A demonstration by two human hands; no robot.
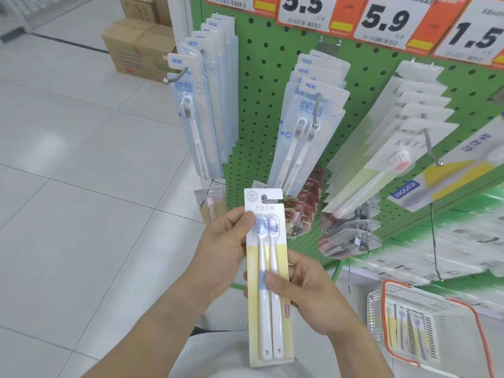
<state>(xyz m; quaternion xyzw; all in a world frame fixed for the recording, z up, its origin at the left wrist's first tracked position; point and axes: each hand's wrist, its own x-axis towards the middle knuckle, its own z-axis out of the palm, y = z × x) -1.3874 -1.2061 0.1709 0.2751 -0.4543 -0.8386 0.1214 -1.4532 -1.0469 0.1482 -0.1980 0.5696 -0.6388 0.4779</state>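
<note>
A two-brush toothbrush pack (268, 279), white card with a yellow lower half, stands upright in front of me between both hands. My left hand (223, 252) grips its upper left edge, thumb on the front beside the brush heads. My right hand (308, 293) holds the pack's middle from the right, thumb pressed on the brush handles. The pack's top hang hole sits just below the green pegboard (253, 126).
Rows of packed toothbrushes (302, 132) hang on metal hooks (174, 76) across the pegboard, with price tags (384, 20) above. A white wire basket with an orange rim (425, 323) holding similar packs sits at lower right. Cardboard boxes (136, 47) stand on the tiled floor at back left.
</note>
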